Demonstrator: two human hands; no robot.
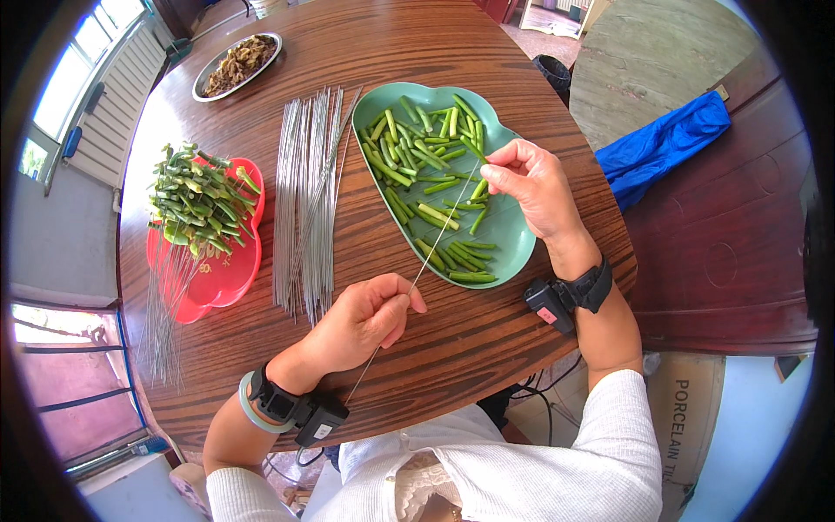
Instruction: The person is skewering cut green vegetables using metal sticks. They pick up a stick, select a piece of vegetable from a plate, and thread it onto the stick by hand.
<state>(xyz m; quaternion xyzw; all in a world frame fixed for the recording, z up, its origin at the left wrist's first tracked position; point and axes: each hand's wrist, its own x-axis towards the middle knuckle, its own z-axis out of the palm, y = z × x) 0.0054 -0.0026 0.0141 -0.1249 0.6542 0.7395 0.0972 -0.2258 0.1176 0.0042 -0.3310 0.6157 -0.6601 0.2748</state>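
Note:
My left hand (365,318) grips a thin metal skewer (438,241) partway along its length. The skewer slants up and right over a green cloud-shaped tray (515,261). At its far end, my right hand (531,186) pinches a cut green stem piece (474,151), apparently garlic scape. Whether the tip has pierced it is too small to tell. Several cut green stems (438,215) lie loose in the tray. Left of the tray is a bundle of bare metal skewers (303,209). Farther left, skewered green stems (199,199) are piled on a red plate (225,287), their skewers jutting out toward me.
An oval metal dish (279,49) of brown food (240,65) sits at the table's far left. The wooden table (417,39) curves down on the right, near a blue cloth (659,147). Devices with cables are strapped to both wrists, including a black one (551,305).

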